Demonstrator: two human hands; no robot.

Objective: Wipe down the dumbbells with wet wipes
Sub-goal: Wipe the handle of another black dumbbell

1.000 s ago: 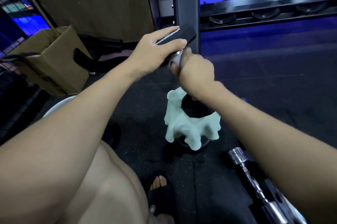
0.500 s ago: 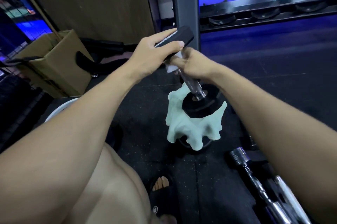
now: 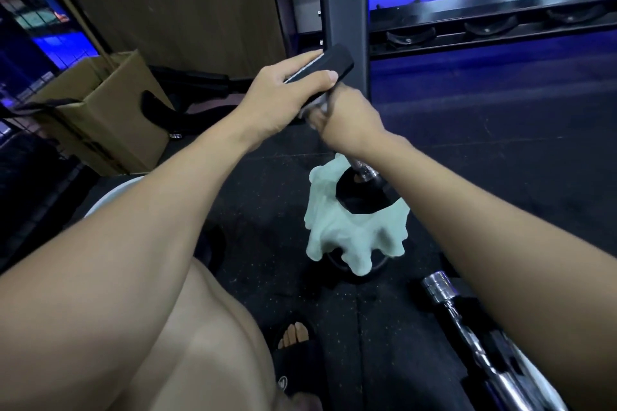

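At the centre of the frame I see my left hand curled over the upper black hexagonal head of the black-and-chrome dumbbell, thumb lying across its edge, forearm running down to the lower left. My right hand, just below it, is wrapped round the chrome handle with a crumpled white wet wipe pinched against the metal. The dumbbell stands tilted, its lower head sitting on a pale green cloth on the dark rubber floor.
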